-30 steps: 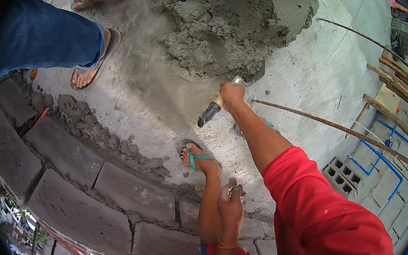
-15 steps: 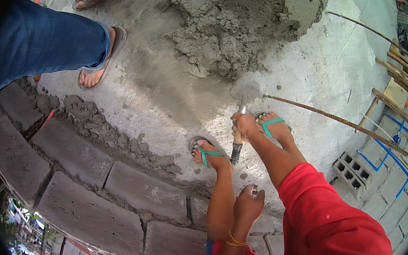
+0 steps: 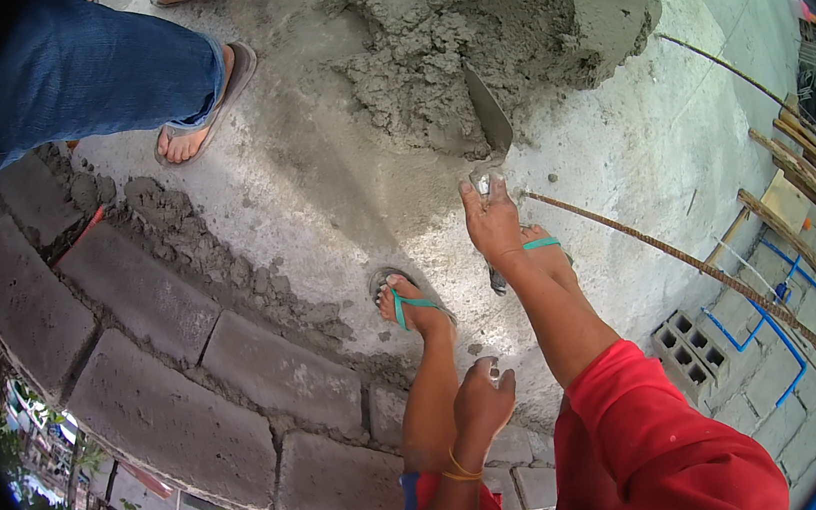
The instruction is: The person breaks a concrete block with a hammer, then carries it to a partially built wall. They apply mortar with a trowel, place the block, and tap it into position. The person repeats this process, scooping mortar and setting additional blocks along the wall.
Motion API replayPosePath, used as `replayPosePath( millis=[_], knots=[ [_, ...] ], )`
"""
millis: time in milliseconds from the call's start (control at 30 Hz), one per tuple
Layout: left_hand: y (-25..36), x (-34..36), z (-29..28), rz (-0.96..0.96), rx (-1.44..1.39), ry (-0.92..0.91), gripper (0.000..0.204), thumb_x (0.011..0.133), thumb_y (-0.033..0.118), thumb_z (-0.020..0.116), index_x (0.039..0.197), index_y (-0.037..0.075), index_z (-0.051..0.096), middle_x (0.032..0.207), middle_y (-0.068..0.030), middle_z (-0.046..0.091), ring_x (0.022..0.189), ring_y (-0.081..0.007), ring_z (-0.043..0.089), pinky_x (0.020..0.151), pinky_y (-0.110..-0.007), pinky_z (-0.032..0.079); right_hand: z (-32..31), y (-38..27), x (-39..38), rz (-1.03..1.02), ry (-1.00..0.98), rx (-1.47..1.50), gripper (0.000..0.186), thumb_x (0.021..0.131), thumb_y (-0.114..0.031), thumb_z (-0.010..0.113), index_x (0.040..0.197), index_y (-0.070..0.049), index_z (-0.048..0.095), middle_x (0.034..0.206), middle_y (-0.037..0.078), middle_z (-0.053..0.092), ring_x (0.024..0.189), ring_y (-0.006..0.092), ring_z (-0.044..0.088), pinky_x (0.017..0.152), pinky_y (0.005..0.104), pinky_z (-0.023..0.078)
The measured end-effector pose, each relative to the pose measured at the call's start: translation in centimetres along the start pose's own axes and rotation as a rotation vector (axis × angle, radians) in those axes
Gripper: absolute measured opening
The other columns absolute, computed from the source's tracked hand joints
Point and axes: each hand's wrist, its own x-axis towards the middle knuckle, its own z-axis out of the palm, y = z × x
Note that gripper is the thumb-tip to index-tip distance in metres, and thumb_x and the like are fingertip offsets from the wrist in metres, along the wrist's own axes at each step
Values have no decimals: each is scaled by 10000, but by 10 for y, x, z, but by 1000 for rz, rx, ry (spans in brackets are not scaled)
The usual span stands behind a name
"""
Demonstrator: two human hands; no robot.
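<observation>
My right hand (image 3: 494,220) is wrapped round the handle of a trowel (image 3: 490,110). The blade stands on edge against the near side of a grey heap of wet mortar (image 3: 429,81). The butt of its dark handle shows below my fist. Lower down, near my left shin, my left hand (image 3: 483,403) is closed, with a yellow band at its wrist. A pale, shiny spot shows between its thumb and fingers; I cannot make out whether it is a held thing or wet mortar.
My feet in green-strapped flip-flops (image 3: 413,303) stand on the concrete. A rusty steel bar (image 3: 646,225) slants away at right. Grey blocks (image 3: 172,438) edge the left, beside crumbled mortar. Another person's jeans leg (image 3: 96,74) is at upper left. A hollow block (image 3: 691,352) and poles lie right.
My right hand has moved forward and turned the trowel, so its blade, earlier low and smeared, now stands on edge at the mortar. My left hand has shifted slightly forward and left.
</observation>
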Motion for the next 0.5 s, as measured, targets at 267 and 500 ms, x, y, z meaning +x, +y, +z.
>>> replayPosePath(
  millis=[267,500],
  knots=[
    [8,1,4,30,42,-16,441,924,310,675,1235,-1,641,1169,-261,689,1099,-421,667,937,-475,528,-12,-13,8,491,-438,504,506,1030,-512,574,1068,-8,600,699,64,571,574,162,561,501,322,489],
    [10,-8,12,48,120,-163,443,933,323,659,1239,3,639,1197,-260,680,1113,-424,659,959,-494,519,-20,44,-84,825,-221,750,364,970,-378,718,1046,-57,565,581,21,511,430,129,474,391,306,403]
  ],
)
